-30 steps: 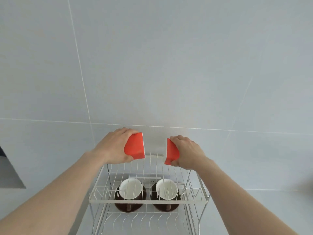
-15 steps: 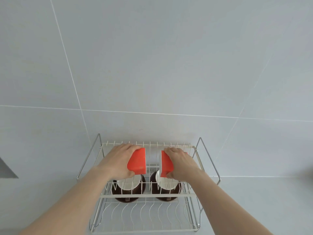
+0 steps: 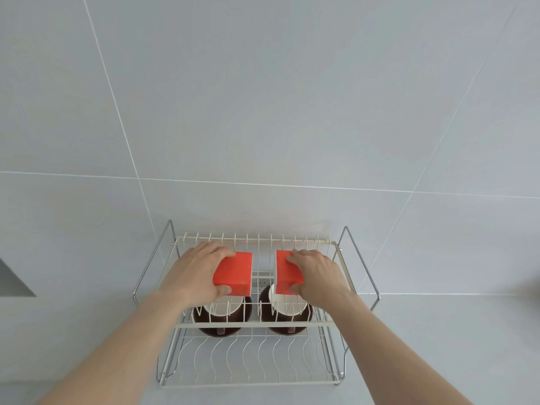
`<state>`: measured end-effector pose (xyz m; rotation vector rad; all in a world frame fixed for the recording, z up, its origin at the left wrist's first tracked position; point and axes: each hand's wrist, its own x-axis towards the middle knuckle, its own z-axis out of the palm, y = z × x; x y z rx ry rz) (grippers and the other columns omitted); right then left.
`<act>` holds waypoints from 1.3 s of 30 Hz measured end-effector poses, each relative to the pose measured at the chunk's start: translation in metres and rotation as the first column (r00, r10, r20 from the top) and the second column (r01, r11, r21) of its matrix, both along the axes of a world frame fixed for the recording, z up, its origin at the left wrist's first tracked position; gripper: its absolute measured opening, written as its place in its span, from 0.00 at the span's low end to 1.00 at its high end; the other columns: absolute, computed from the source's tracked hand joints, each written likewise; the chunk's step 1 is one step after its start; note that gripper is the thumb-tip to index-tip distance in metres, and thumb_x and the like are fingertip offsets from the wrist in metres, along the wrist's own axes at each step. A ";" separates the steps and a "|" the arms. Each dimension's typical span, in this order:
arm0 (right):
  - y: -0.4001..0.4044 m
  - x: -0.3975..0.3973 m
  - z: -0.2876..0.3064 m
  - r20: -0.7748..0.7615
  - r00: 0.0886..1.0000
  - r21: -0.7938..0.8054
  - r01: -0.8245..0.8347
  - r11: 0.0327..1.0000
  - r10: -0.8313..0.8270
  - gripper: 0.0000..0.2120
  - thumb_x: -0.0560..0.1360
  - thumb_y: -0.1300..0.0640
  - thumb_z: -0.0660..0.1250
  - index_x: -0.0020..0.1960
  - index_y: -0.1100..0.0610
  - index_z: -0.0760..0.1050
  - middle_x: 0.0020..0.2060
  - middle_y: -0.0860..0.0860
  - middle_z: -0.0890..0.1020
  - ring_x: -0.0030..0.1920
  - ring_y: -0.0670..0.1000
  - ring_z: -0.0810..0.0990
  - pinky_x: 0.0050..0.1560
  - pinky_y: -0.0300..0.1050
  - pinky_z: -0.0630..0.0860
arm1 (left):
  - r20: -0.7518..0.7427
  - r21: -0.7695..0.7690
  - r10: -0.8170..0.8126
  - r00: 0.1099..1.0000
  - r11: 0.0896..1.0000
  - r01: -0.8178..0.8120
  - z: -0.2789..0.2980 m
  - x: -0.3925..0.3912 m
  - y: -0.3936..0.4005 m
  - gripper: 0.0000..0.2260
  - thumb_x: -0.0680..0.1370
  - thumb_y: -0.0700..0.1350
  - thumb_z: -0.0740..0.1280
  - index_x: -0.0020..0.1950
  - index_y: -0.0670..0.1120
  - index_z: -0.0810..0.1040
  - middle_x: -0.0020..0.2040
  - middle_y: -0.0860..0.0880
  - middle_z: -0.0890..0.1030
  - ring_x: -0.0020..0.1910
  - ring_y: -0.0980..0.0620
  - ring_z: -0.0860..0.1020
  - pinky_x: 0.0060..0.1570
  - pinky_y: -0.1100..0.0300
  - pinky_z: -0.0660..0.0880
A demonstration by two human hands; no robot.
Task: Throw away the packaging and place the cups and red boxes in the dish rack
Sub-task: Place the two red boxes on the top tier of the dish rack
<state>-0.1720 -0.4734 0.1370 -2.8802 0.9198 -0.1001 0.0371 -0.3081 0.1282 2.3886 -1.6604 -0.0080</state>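
A two-tier white wire dish rack point(image 3: 254, 324) stands against the tiled wall. My left hand point(image 3: 194, 273) grips a red box point(image 3: 235, 273) lying flat on the upper tier, left of centre. My right hand point(image 3: 317, 274) grips a second red box point(image 3: 283, 274) beside it on the same tier. Between the two boxes there is a narrow gap. Below them, on the lower tier, two dark brown cups with white insides, the left cup point(image 3: 223, 315) and the right cup point(image 3: 287, 312), stand side by side, partly hidden by the boxes and hands.
The rack's chrome side frames point(image 3: 361, 258) rise on the left and right. Its lower tier's front rows of wire slots point(image 3: 248, 361) hold nothing. A grey surface edge point(image 3: 14, 283) shows at the far left. Pale tiles cover the wall and counter.
Both hands lowered the red boxes from above the rack's back edge down onto the upper tier, turning them from upright to flat. The view tilted down.
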 end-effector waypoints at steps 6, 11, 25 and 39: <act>0.000 0.002 -0.002 0.011 1.000 0.034 0.000 0.999 0.000 0.28 0.71 0.54 0.74 0.69 0.52 0.72 0.68 0.49 0.75 0.66 0.55 0.73 0.62 0.53 0.73 | -0.045 0.001 0.050 0.998 0.999 -0.050 -0.003 -0.004 -0.001 0.29 0.73 0.59 0.73 0.71 0.59 0.69 0.69 0.61 0.71 0.70 0.57 0.67 0.64 0.55 0.71; 0.000 0.003 -0.004 0.036 0.999 0.059 0.009 0.998 -0.011 0.29 0.71 0.53 0.74 0.70 0.51 0.71 0.70 0.48 0.73 0.67 0.55 0.73 0.63 0.53 0.73 | -0.069 -0.008 0.079 0.994 0.997 -0.080 -0.008 -0.006 -0.001 0.27 0.75 0.58 0.71 0.72 0.58 0.68 0.71 0.60 0.71 0.71 0.57 0.67 0.66 0.51 0.72; 0.003 0.003 -0.006 0.047 0.998 0.082 0.042 0.996 -0.046 0.28 0.71 0.55 0.75 0.69 0.50 0.72 0.72 0.47 0.72 0.69 0.54 0.72 0.64 0.52 0.72 | -0.134 -0.052 0.113 0.985 0.991 -0.121 -0.012 -0.010 0.002 0.27 0.75 0.56 0.72 0.73 0.59 0.69 0.73 0.61 0.70 0.73 0.58 0.65 0.68 0.51 0.71; 0.005 0.004 -0.010 0.066 0.996 0.085 0.061 0.995 -0.067 0.27 0.71 0.56 0.74 0.69 0.51 0.72 0.70 0.47 0.73 0.67 0.54 0.72 0.62 0.53 0.73 | -0.162 -0.079 0.152 0.975 0.983 -0.167 -0.015 -0.009 0.003 0.26 0.73 0.54 0.75 0.70 0.58 0.73 0.72 0.60 0.72 0.72 0.57 0.67 0.66 0.50 0.72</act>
